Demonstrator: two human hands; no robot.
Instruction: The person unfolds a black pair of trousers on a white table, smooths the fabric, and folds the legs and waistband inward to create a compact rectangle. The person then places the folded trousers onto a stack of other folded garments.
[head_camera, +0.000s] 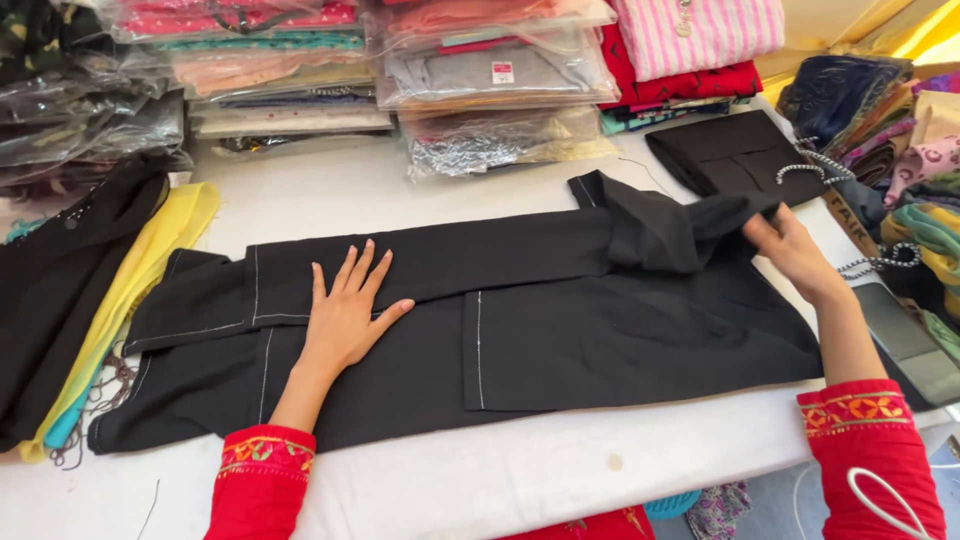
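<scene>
A black garment (560, 330) with thin white stitch lines lies spread across the white table (480, 480). My left hand (348, 312) rests flat on it, fingers spread, pressing the left part down. My right hand (790, 250) pinches a raised fold of the same black cloth (690, 225) at the right end, lifted off the table. Both arms wear red sleeves with embroidered cuffs.
Stacks of bagged folded clothes (490, 80) line the back edge. A folded black piece (730, 150) lies at the back right with a hanger hook (810, 170) on it. Black and yellow cloth (110, 270) lies at the left, mixed fabrics (920, 160) at the right.
</scene>
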